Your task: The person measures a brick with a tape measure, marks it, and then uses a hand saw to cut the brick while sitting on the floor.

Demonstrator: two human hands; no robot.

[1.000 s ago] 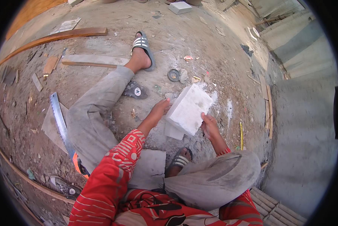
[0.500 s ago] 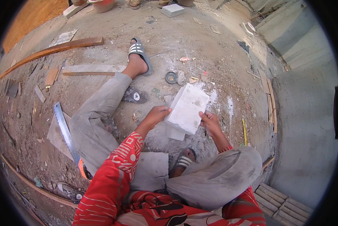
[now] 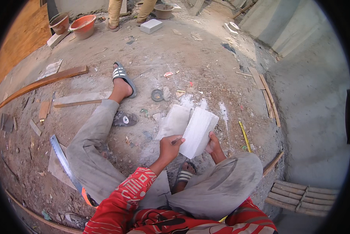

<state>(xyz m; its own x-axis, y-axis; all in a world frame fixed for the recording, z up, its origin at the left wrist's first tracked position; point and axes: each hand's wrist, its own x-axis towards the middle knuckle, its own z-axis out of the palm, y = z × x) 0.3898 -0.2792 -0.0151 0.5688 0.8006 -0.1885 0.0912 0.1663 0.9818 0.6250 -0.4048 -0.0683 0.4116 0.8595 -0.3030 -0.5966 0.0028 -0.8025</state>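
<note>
A white lightweight block [image 3: 198, 130] is held tilted between my hands, above the ground in front of me. My left hand [image 3: 170, 149] is closed at its left edge; a small dark, thin piece shows at the fingers, too small to name. On the block's right side, my right hand [image 3: 214, 145] grips with the thumb up, and its other fingers are partly hidden. Behind and left of the held block lies a flat pale block [image 3: 175, 120], partly covered by it. A handsaw [image 3: 64, 160] with an orange handle rests beside my left leg.
A yellow tape measure [image 3: 245, 134] lies on the right, near wood strips [image 3: 270, 99] along the grey wall [image 3: 311, 101]. Wooden planks [image 3: 42, 83] lie on the left. Farther off are an orange bucket [image 3: 83, 26], another block [image 3: 151, 26] and a person's legs [image 3: 115, 13].
The held block has been turned, so a narrower face now shows, and it sits lower and farther right of the flat block. My left hand has shifted along its edge. The view has tilted up.
</note>
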